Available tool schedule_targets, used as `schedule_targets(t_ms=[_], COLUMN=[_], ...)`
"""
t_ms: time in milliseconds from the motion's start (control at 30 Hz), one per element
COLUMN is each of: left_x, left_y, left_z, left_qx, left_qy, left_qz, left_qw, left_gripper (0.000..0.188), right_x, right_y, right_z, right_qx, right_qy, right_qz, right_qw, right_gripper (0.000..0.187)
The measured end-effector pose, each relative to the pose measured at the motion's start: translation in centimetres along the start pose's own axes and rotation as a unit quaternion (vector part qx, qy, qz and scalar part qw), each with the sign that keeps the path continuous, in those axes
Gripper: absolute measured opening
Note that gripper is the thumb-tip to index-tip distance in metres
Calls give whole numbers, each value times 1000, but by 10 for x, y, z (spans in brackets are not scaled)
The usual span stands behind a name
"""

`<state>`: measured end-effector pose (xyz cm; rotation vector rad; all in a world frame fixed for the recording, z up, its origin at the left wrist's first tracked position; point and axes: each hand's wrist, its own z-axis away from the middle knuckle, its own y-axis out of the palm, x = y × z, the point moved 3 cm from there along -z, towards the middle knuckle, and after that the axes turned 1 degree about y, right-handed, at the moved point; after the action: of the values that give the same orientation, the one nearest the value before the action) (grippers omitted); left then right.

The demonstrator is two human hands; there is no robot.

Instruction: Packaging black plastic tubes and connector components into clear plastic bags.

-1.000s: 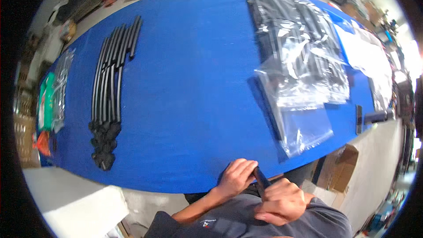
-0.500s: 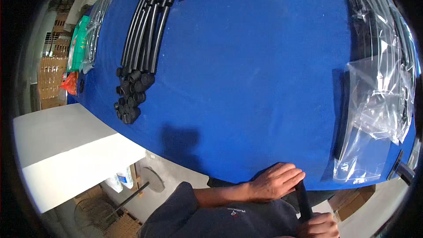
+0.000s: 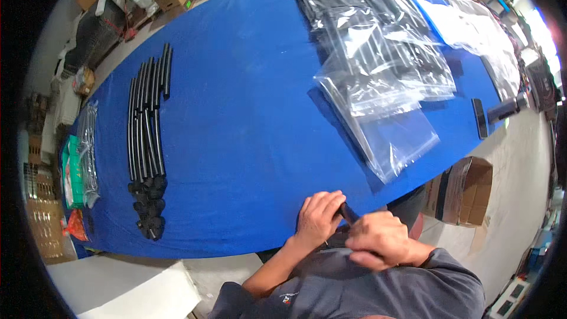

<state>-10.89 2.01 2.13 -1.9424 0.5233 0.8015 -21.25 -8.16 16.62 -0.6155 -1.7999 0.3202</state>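
Observation:
At the near edge of the table, my left hand [image 3: 319, 218] is closed round a short-looking stretch of black tube [image 3: 349, 215]. Just right of it, my right hand [image 3: 381, 239], slightly blurred, has its fingers curled over the tube's other part, so most of the tube is hidden between the two hands. On the left of the blue cloth lie several black tubes [image 3: 147, 112] side by side in two overlapping rows. Below their near ends sits a pile of black ring-like caps [image 3: 149, 210].
Clear plastic bags of black tubes [image 3: 378, 53] cover the far right of the blue table [image 3: 236, 142]. A dark flat object [image 3: 479, 118] lies at its right edge. A green tray [image 3: 72, 171] stands far left; an open cardboard box [image 3: 472, 192] is on the floor to the right.
My view has swung to the right, so the bags and right side show more. My right hand has come up from below to the tube's upper part, nearer my left hand.

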Motion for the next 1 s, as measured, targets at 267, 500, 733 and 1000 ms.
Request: schedule_targets(t_ms=[267,500,733,1000], left_x=[-10,-68,-95,-87], left_y=[-5,-16,76,46], left_z=[-11,-146,-257,-240], left_qx=[79,83,136,267], left_qy=[42,199,421,400], left_qz=[-42,-133,-296,-281], left_qw=[995,967,846,831], left_gripper=[46,55,70,17], right_x=[4,-43,-54,-66], right_y=[-29,7,49,49], right_z=[104,194,200,206], right_qx=[-168,-192,-145,-137], right_qy=[230,386,381,390], right_qz=[192,-88,-120,-111], right_qw=[939,898,905,904], right_gripper=[35,30,40,34])
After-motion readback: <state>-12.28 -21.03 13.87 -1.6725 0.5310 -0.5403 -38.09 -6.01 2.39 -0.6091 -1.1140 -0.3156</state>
